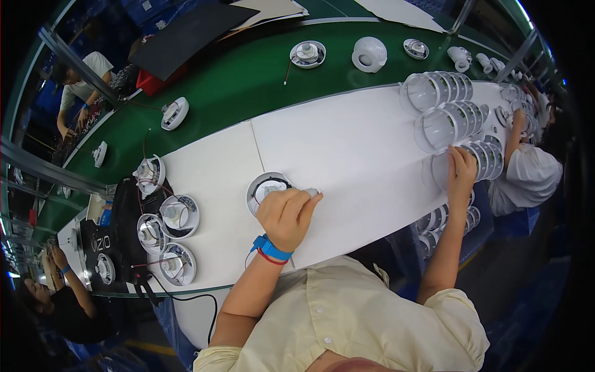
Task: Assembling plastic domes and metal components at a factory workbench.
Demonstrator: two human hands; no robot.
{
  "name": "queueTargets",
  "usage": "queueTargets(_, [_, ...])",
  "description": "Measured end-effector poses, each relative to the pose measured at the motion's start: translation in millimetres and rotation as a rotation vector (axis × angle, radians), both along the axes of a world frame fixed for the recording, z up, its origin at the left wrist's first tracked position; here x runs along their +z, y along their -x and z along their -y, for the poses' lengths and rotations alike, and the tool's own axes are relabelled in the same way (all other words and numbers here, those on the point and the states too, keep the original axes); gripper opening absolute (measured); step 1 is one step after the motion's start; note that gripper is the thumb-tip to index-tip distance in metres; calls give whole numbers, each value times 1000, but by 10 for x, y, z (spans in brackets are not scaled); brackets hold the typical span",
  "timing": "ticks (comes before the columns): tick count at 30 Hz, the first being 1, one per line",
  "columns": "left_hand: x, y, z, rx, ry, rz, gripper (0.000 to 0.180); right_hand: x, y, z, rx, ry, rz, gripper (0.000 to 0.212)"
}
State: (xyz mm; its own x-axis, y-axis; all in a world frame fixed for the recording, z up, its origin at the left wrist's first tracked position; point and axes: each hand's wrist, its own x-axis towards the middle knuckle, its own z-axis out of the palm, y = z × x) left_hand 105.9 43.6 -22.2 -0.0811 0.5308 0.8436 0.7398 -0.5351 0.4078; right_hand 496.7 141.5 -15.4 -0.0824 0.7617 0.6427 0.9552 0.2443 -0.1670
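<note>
My left hand (pixel 285 217), with a blue strap at its wrist, is closed over a round white housing (pixel 250 192) lying on the white table. A small whitish bit (pixel 313 192) shows at its fingertips, too small to name. The hand hides much of the housing's inside, where a dark ring and pale parts show. My right hand (pixel 462 170) reaches to the nearest row of clear round covers (pixel 437 170). Its fingers pinch the rim of the front clear cover, and that cover still lies against the row.
Several white housings with wires (pixel 180 214) sit at left beside a black bag (pixel 124 217). Two more rows of clear covers (pixel 437 130) lie at right. Behind runs a green belt (pixel 248 87) carrying white housings (pixel 308 54). Co-workers sit at both ends.
</note>
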Motion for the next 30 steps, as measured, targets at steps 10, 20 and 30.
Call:
queueTargets(10, [-4, 53, -87, 171, 82, -38, 19, -130, 1143, 575, 454, 439, -492, 89])
queueTargets(20, [89, 98, -123, 95, 197, 39, 19, -426, 1829, -402, 727, 882, -1461, 96])
queueTargets(30, [118, 178, -73, 132, 320, 120, 13, -52, 2271, 341, 982, 1276, -1329, 115])
